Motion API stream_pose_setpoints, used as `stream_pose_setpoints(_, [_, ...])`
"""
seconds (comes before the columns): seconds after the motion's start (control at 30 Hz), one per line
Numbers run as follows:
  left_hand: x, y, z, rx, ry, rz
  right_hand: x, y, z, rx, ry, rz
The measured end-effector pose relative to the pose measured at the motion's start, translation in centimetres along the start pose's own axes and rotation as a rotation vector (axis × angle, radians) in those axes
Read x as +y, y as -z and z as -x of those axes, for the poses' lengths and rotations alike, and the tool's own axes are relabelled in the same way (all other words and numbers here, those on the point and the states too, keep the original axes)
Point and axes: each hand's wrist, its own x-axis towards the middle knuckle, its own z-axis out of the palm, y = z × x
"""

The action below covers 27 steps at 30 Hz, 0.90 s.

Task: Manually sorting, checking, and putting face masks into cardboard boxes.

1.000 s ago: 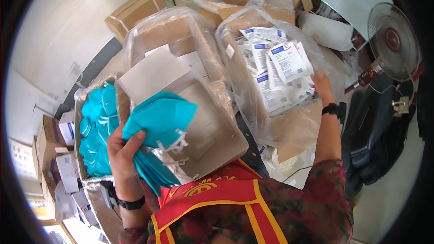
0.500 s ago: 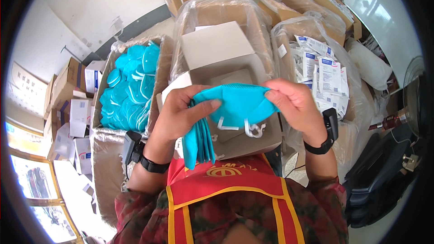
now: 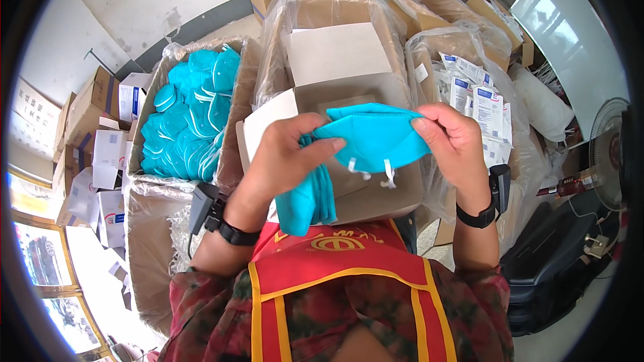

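Note:
A teal folding face mask [image 3: 382, 137] is stretched between my two hands above an open white box [image 3: 382, 206]. My right hand [image 3: 456, 141] pinches the mask's right end between thumb and fingers. At its left end, the thumb of my left hand [image 3: 295, 151] presses on it. Several more teal masks [image 3: 305, 198] hang folded in a bunch under that same hand. White ear loops [image 3: 388, 173] dangle below the stretched mask. The fingers behind the masks are partly hidden.
To the left, a plastic-lined carton [image 3: 245, 94] holds a heap of loose teal masks [image 3: 188, 121]. White packets [image 3: 486, 110] fill a lined carton at right. Small white boxes [image 3: 109, 157] stack at far left. A black chair [image 3: 553, 275] and a fan [image 3: 610, 154] stand at far right.
Both hands and the mask have shifted slightly right in view. The mask has tilted, and a second edge now shows behind its top edge. Both hands keep their hold.

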Motion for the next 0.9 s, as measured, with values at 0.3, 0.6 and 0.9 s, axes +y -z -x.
stream_pose_setpoints(0.3, [0.7, 4.0, 0.5, 0.058, -0.036, 0.046, 2.4, 0.4, -0.8, 0.028, -0.036, 0.439])
stream_pose_setpoints(0.6, [0.4, 1.4, 0.0, 0.113, -0.002, 0.026, -1.6, -1.6, 0.3, -0.134, -0.118, -0.293])
stream_pose_setpoints(0.9, [-1.1, 1.9, -1.0, 0.094, 0.0, 0.656, -3.1, -2.4, 0.6, -0.02, 0.011, 0.16])
